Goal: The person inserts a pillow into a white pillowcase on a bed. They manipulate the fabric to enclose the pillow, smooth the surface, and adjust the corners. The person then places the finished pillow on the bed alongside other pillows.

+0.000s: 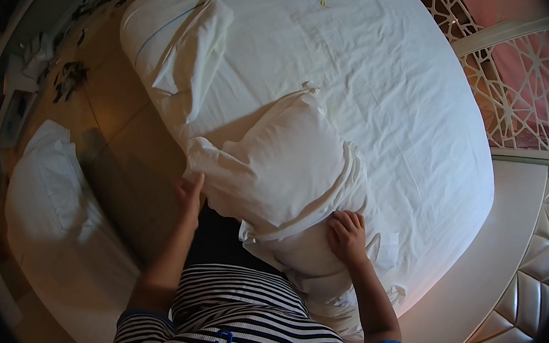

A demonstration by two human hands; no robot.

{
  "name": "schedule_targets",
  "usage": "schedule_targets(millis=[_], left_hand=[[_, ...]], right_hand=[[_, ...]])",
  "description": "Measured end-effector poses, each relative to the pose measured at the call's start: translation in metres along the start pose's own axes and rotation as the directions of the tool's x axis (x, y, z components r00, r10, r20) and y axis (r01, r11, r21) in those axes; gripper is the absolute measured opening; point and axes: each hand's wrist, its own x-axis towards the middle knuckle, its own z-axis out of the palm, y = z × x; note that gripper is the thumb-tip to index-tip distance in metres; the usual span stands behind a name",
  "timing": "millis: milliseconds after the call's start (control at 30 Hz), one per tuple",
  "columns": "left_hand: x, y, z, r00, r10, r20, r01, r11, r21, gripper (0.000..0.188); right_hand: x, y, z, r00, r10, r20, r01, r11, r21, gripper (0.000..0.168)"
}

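A plump white pillow [298,153] in a loose case lies before me at the near side of the bed. At its left corner is my left hand [189,194], thumb up against the cloth; whether the fingers grip it is hidden. Farther down, my right hand [346,234] has its fingers curled into the white pillowcase cloth [308,241]. More bunched white fabric [334,291] hangs below, against my striped shirt. A crumpled white cloth [202,52] lies beyond the pillow, near the mattress's left edge.
The bed's white sheet [399,106] bears a blue line and a printed mark. On the left stands another white-covered bed [55,211], with tiled floor [120,108] between. A pale ledge [494,227], padded headboard panel [534,264] and lattice screen [519,92] border the right.
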Motion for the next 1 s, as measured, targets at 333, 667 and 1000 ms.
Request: schedule_targets(millis=[333,667,1000], left_hand=[[-0.006,0.012,0.027,0.898,-0.282,0.338,0.381,0.882,-0.276,0.054],[-0.020,-0.006,-0.003,0.916,-0.326,0.235,0.397,0.644,-0.653,0.041],[0.014,0.062,0.032,0.646,0.678,0.350,-0.740,0.444,0.506,0.036]], right_hand=[[0.093,-0.057,0.022,0.989,-0.087,-0.120,0.092,0.995,0.042,0.029],[0.105,-0.060,0.041,0.971,-0.010,0.239,0.041,0.991,-0.124,0.051],[0.189,-0.037,0.078,0.979,0.099,0.176,-0.069,0.984,-0.166,0.043]])
